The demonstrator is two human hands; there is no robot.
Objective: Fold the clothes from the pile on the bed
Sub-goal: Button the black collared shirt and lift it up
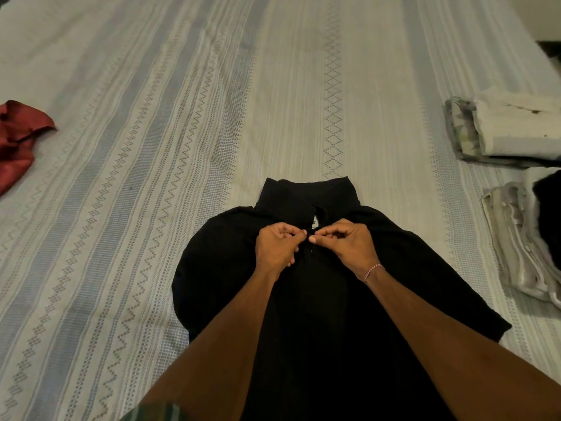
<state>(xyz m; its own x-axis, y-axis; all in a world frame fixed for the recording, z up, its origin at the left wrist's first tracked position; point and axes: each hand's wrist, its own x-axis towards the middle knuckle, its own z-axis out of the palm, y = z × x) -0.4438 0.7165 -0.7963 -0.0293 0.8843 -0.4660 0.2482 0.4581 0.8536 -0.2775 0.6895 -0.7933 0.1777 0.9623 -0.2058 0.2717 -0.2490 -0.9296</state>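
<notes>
Pinching the placket of the black shirt [230, 268] with left hand [277, 249] and right hand [349, 246]; neck label [314, 223] too small to read.

The black shirt [318, 299] runs off the bottom edge (hem unseen). Left of it, the red garment [18, 141] is cut off.
</notes>
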